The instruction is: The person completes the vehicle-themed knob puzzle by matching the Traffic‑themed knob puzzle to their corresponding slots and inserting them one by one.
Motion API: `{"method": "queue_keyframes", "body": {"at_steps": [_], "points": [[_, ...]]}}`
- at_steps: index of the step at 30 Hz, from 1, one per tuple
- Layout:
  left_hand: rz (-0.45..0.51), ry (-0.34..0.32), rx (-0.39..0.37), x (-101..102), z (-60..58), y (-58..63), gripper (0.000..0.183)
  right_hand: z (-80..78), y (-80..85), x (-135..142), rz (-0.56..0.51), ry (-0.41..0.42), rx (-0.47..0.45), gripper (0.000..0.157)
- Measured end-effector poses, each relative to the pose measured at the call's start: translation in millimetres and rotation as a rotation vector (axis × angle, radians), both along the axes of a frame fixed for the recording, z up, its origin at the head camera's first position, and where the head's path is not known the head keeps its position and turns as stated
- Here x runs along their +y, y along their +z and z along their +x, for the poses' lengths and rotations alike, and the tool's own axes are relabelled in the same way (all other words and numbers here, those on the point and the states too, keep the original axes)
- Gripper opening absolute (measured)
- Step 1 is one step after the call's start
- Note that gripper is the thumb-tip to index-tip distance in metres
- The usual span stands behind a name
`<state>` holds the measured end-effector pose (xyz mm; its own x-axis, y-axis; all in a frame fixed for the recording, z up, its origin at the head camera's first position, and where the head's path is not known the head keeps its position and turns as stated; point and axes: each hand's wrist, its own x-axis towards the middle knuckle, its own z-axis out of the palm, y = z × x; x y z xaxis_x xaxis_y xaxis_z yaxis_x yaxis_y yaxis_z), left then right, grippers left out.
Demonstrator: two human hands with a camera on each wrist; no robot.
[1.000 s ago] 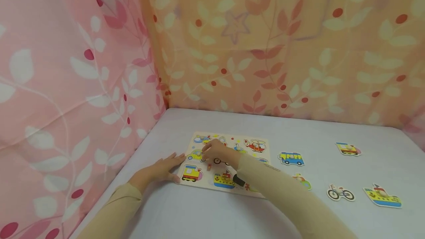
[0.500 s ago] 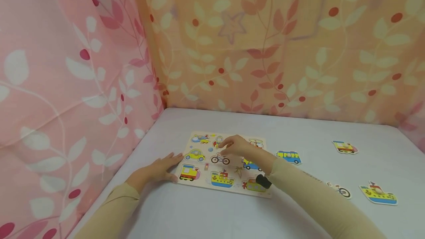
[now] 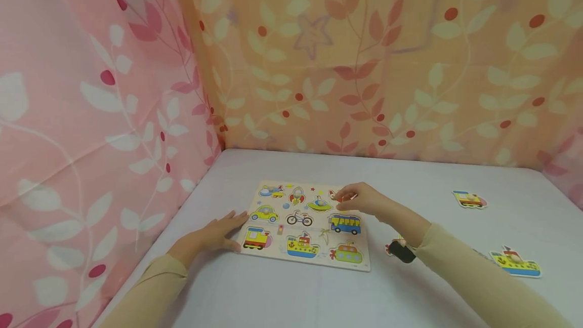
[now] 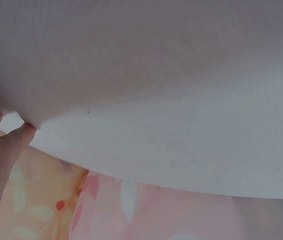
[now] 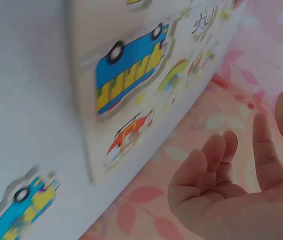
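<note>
From where I stood, the left hand lay, fingers spread, at the left edge of a pale, flat, rectangular vehicle-puzzle board on the white table. The right hand, empty, fingers apart and gently bent, hung by the board's far right corner.

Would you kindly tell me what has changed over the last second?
The right hand has moved rightward across the puzzle board, from beside the yellow car to near the helicopter, and holds nothing. The left hand stays at the board's left edge; the loose train piece and ship piece lie as before.
</note>
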<state>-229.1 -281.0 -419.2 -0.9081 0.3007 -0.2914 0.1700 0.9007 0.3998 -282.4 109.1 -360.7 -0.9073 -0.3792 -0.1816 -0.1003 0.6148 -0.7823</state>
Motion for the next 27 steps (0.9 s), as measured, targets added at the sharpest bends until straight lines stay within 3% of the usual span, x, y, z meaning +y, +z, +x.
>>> {"method": "queue_keyframes", "body": {"at_steps": [13, 27], "points": [[0.025, -0.018, -0.009, 2.1, -1.1, 0.1, 0.092, 13.4, -8.6, 75.3, 0.059, -0.020, 0.041, 0.031], [0.016, 0.012, -0.033, -1.7, -3.5, 0.5, 0.096, 2.9, -24.0, 170.2, 0.081, 0.245, 0.105, 0.025]]}}
